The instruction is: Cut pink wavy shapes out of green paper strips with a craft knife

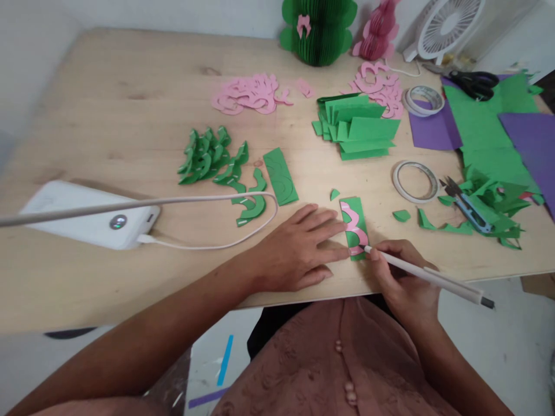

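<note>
My right hand (405, 280) grips a white pen (427, 273), its tip on the lower curve of a pink wavy paper cutout (358, 234). The cutout lies on a green paper strip (359, 208) near the table's front edge. Stretched flat, my left hand (299, 248) rests on the table, with fingertips touching the left side of the strip and cutout. A second green strip (281, 176) with curved pencil lines lies farther left. Beside it are cut green wavy pieces (254, 202) and a heap of folded green pieces (203, 155).
A white power bank (91, 214) with a cable sits at left. Folded green papers (359, 127), pink cutouts (249, 95), a tape roll (415, 181), small snips (468, 208), black scissors (474, 84) and a fan (448, 26) lie behind and right. Green scraps (494, 199) surround the snips.
</note>
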Available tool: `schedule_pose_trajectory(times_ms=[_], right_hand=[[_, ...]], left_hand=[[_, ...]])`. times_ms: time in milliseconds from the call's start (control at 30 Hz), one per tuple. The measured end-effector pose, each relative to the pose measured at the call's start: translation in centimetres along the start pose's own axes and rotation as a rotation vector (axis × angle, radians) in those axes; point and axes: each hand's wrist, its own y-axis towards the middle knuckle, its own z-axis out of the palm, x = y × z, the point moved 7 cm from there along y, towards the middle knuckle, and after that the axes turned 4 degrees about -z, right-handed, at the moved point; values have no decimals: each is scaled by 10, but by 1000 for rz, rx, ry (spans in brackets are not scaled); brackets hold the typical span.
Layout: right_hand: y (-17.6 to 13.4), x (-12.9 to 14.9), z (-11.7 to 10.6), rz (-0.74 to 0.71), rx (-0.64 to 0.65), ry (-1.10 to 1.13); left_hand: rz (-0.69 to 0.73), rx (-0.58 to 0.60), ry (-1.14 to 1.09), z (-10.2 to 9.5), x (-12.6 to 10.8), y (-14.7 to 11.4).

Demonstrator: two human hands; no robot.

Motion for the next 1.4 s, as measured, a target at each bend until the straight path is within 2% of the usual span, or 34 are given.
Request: schedule_pose_trajectory(times_ms=[333,700,1000,1400], right_hand=[[1,-8,0,59,-50,64],[1,-5,0,28,-2,-19],[1,-8,0,53,-35,29],[0,-9,1,61,-10,39]], left_hand=[[-2,18,0,2,1,0],[-3,9,-3,1,1,0],[-5,13,-7,0,1,0],[0,12,-4,0,0,0]])
